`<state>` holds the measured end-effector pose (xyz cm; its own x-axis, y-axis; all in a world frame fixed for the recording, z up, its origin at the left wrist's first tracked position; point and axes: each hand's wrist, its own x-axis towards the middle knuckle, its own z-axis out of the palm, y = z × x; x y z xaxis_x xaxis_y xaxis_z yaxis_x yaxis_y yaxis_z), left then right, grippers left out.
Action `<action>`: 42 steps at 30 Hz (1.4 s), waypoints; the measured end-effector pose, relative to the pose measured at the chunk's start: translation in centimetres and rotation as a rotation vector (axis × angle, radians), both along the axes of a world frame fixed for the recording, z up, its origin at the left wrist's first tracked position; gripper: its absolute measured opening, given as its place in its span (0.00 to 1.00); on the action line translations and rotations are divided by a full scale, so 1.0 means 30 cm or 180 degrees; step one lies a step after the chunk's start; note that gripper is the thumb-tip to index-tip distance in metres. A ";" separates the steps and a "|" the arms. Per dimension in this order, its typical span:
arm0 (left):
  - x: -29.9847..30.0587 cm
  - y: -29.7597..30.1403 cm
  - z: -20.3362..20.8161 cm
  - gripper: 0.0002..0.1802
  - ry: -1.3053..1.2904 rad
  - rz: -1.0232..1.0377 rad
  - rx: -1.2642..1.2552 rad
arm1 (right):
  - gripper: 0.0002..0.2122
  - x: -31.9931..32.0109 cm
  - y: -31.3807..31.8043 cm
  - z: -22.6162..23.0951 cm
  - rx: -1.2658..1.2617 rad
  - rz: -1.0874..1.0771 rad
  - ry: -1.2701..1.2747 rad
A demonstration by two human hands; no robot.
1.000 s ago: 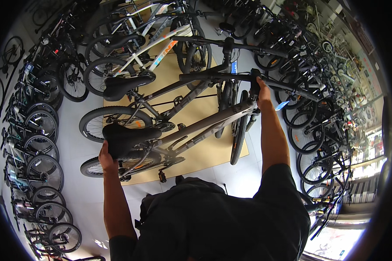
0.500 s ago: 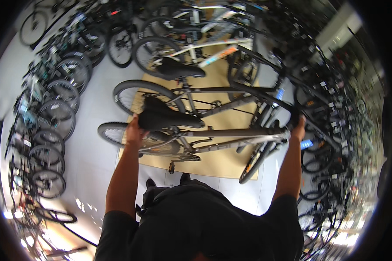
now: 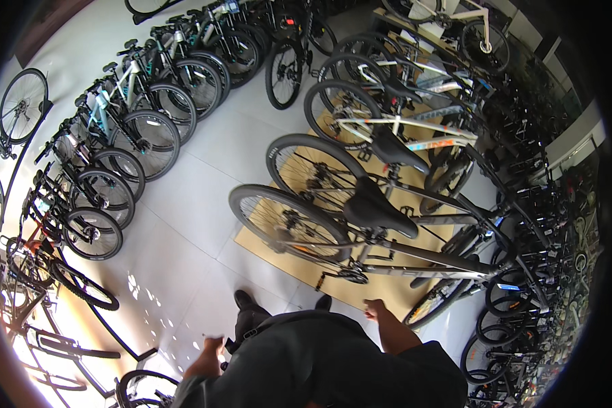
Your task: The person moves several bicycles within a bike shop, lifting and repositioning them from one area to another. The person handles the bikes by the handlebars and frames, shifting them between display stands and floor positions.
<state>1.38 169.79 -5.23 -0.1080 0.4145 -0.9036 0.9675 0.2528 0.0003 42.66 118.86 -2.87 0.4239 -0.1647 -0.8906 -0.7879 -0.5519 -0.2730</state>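
The left hand [image 3: 213, 343] hangs low beside the person's waist with nothing in it; it is too small to tell how far its fingers spread. The right hand [image 3: 374, 309] is empty too, lifted a little in front of the body, its fingers loosely bent and pointing inward. Neither hand touches a bike.

The grey bike [image 3: 442, 257] stands ahead of the right hand, just apart from it. Its front wheel [image 3: 432, 306] is turned and lies just to the right of that hand; its rear wheel [image 3: 289, 221] is ahead and left of it, well beyond the left hand. The black saddle [image 3: 379, 209] is straight ahead of the right hand, and a pedal [image 3: 321, 280] sits nearer, ahead and to the left. A blue tag [image 3: 508, 287] shows well to the right of that hand.

Under the bike, a tan mat [image 3: 352, 291] reaches close to the right hand. Farther ahead, a second bike [image 3: 449, 219] and a white bike [image 3: 442, 141] stand side by side with it. The shoes [image 3: 243, 299] are on the pale floor [image 3: 190, 231], ahead of and between the hands. A row of bikes [image 3: 149, 136] stretches far ahead of the left hand, and a dark wheel [image 3: 143, 372] is to its left.
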 end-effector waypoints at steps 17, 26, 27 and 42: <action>-0.146 0.778 0.098 0.17 -0.1532 0.2865 0.0139 | 0.39 0.459 1.553 0.353 -0.1708 0.3308 -0.1995; 0.131 1.254 0.256 0.12 -0.1515 0.0761 0.0142 | 0.31 0.399 1.707 0.341 -0.2507 0.3504 -0.0875; 0.179 1.322 0.271 0.11 -0.1508 0.0631 0.0161 | 0.30 0.402 1.712 0.363 -0.2505 0.3590 -0.0966; 1.029 2.273 0.188 0.08 -0.1597 -0.0556 -0.0070 | 0.42 0.457 1.893 0.460 -0.2561 0.3098 0.0297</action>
<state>32.25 237.99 0.40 0.4088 0.3679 -0.8352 0.8775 0.0932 0.4705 56.38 175.65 10.94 0.6151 -0.3280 -0.7170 0.0381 -0.8959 0.4426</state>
